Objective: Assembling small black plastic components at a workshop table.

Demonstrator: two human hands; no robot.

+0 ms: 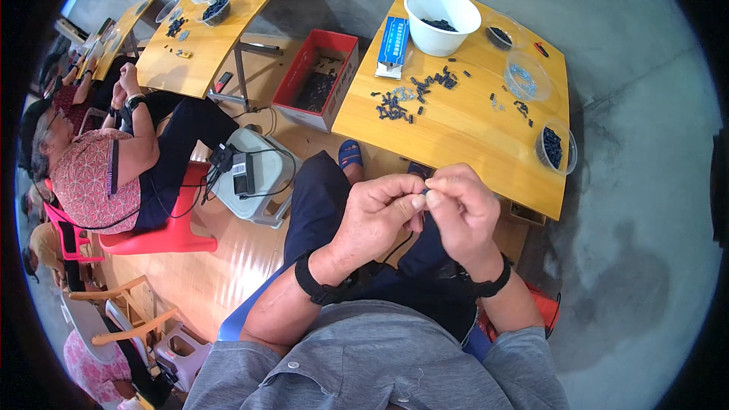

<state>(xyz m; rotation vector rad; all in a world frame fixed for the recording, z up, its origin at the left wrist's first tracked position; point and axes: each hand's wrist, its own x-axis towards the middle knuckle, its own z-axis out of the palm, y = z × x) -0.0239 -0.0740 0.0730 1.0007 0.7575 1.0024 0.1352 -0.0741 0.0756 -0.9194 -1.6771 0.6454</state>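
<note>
Both my hands meet above my lap, just off the near edge of the wooden table. My left hand pinches a small black part between thumb and forefinger. From the other side, the fingertips of my right hand close on the same part, which is mostly covered by the fingers, so its exact kind is hidden. On the tabletop beyond lie loose small black parts in a scattered pile, with small clear pieces among them.
A white tub, a blue box and clear bowls of small parts stand on the table. Left of it are a red carton and a grey stool with black adapters. Another person sits further left.
</note>
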